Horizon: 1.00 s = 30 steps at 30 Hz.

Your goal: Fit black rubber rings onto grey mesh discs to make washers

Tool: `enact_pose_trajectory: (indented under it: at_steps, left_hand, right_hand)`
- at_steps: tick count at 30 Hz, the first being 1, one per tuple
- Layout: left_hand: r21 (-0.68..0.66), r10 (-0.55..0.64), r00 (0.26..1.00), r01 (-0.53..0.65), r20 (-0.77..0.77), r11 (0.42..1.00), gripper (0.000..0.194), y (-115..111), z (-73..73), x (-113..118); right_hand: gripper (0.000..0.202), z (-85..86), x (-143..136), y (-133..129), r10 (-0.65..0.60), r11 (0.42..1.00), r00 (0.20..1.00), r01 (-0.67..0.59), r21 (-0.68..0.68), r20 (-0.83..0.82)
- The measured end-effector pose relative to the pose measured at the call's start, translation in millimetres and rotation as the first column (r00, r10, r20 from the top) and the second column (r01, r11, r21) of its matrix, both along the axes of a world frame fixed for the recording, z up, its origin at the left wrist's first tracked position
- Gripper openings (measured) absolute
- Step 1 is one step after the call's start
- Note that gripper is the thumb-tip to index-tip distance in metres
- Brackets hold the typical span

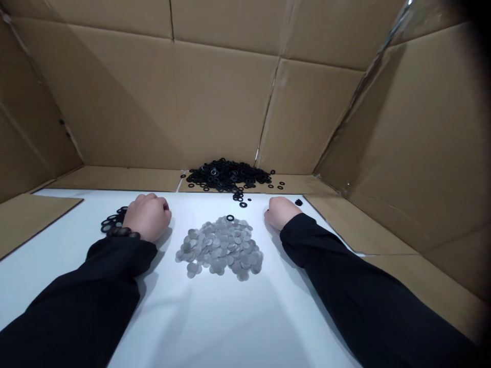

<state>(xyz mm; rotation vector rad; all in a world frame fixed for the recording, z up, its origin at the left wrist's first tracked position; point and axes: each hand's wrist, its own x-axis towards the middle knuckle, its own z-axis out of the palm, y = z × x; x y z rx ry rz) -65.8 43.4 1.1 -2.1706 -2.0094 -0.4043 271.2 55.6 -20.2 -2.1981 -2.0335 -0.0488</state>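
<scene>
My left hand (149, 216) is closed in a fist on the white surface (215, 322), beside a small cluster of black rings (111, 221). What it holds, if anything, is hidden. My right hand (281, 212), also closed, rests on the surface to the right, its fingers curled out of sight. Between the hands lies a pile of translucent grey discs (220, 248), with one black ring (230, 218) on its top edge. Behind it is a large heap of black rings (226, 175) against the cardboard, with another ring (243, 205) in front.
Cardboard walls (222, 97) stand at the back and both sides. Flat cardboard (34, 217) lies at the left and another strip (356, 225) at the right. A small black piece (298, 202) sits behind my right wrist.
</scene>
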Motion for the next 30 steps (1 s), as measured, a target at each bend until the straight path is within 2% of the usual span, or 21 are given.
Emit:
enact_pose_trajectory:
  at_steps: [4, 7, 9, 10, 12, 14, 16, 18, 20, 22, 25, 27, 30]
  left_hand:
    - [0.010, 0.022, 0.999, -0.021, -0.038, 1.000, 0.022, 6.5, -8.5, -8.8]
    - [0.045, 0.016, 1.000, -0.016, -0.003, 0.999, 0.022, 6.0, -6.5, -7.6]
    - [0.102, -0.055, 0.997, 0.049, 0.058, 0.994, 0.023, 1.1, -3.1, -0.2]
    - [0.126, -0.129, 0.986, 0.115, 0.107, 0.985, 0.024, -2.9, -1.9, 5.7]
    - [0.113, -0.278, 0.914, 0.256, 0.297, 0.960, 0.023, -12.9, -1.7, 21.0]
    - [0.070, -0.336, 0.792, 0.351, 0.510, 0.934, 0.023, -23.6, -4.5, 37.9]
    - [0.009, -0.338, 0.682, 0.437, 0.649, 0.899, 0.026, -32.3, -8.7, 52.2]
    - [-0.038, -0.293, 0.611, 0.468, 0.735, 0.883, 0.028, -37.5, -11.8, 60.8]
    - [-0.075, -0.241, 0.572, 0.473, 0.784, 0.878, 0.028, -39.1, -12.6, 63.5]
    - [-0.093, -0.197, 0.540, 0.463, 0.818, 0.882, 0.029, -38.4, -11.8, 62.3]
    - [-0.092, -0.143, 0.481, 0.432, 0.865, 0.897, 0.029, -36.4, -10.2, 59.5]
    - [-0.100, -0.105, 0.437, 0.421, 0.893, 0.902, 0.030, -35.8, -10.2, 59.3]
    - [-0.121, -0.056, 0.384, 0.422, 0.922, 0.899, 0.031, -35.8, -11.3, 61.0]
  right_hand:
    - [0.018, -2.0, -12.9, 0.4, 0.107, 0.991, 0.984, -0.095, 0.090, -0.142]
    - [0.021, -2.9, -22.9, 0.2, 0.215, 0.972, 0.937, -0.179, 0.151, -0.274]
    - [0.024, -3.4, -32.5, -2.8, 0.271, 0.959, 0.899, -0.220, 0.181, -0.343]
    - [0.024, -3.7, -38.5, -5.6, 0.298, 0.951, 0.877, -0.240, 0.194, -0.376]
    - [0.024, -4.9, -52.6, -13.5, 0.354, 0.934, 0.820, -0.282, 0.220, -0.450]
    - [0.022, -6.9, -67.9, -23.0, 0.426, 0.905, 0.677, -0.326, 0.274, -0.600]
    - [0.022, -9.4, -81.7, -31.7, 0.455, 0.888, 0.559, -0.342, 0.307, -0.693]
    - [0.020, -11.6, -91.3, -37.7, 0.461, 0.883, 0.496, -0.344, 0.320, -0.736]
    - [0.019, -12.9, -95.0, -40.2, 0.462, 0.878, 0.457, -0.356, 0.320, -0.760]
    - [0.019, -13.9, -93.7, -39.6, 0.489, 0.862, 0.455, -0.385, 0.331, -0.744]
    - [0.023, -17.0, -87.6, -35.9, 0.584, 0.809, 0.576, -0.465, 0.358, -0.572]
    - [0.026, -20.3, -84.3, -33.5, 0.620, 0.784, 0.659, -0.525, 0.330, -0.426]
    - [0.022, -24.4, -82.8, -31.7, 0.613, 0.790, 0.707, -0.552, 0.265, -0.353]
